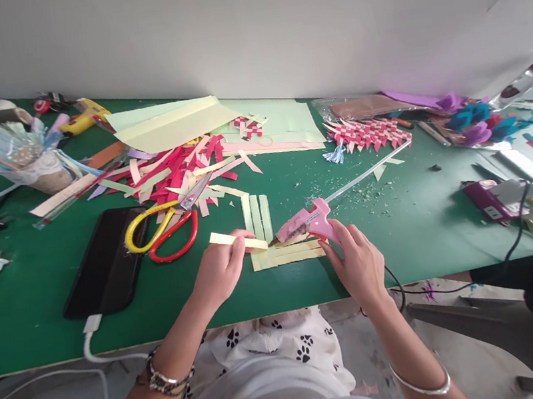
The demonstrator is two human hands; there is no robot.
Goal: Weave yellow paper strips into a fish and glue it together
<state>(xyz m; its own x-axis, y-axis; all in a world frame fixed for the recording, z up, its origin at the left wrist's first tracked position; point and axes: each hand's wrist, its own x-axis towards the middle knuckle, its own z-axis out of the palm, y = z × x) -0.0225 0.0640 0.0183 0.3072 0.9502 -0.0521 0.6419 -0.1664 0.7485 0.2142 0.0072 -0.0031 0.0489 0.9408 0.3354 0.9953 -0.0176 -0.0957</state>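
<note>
My left hand point(220, 271) pinches a pale yellow strip point(237, 240) flat over the woven strips point(273, 242) near the table's point(403, 232) front edge, so my right hand point(357, 262), closed round the pink glue gun point(308, 223), can bring the nozzle (angled left) to the strip's right end.

one glue gun point(306, 222), one scissors point(163, 229), one phone point(104, 262)

On the table point(403, 232), scissors point(163, 233) lie right of the phone point(104, 262), with the heap of paper strips point(185, 168) behind them. The glue gun point(308, 222) rests near, on woven strips point(275, 252); a woven mat point(367, 133) lies far right.
</note>
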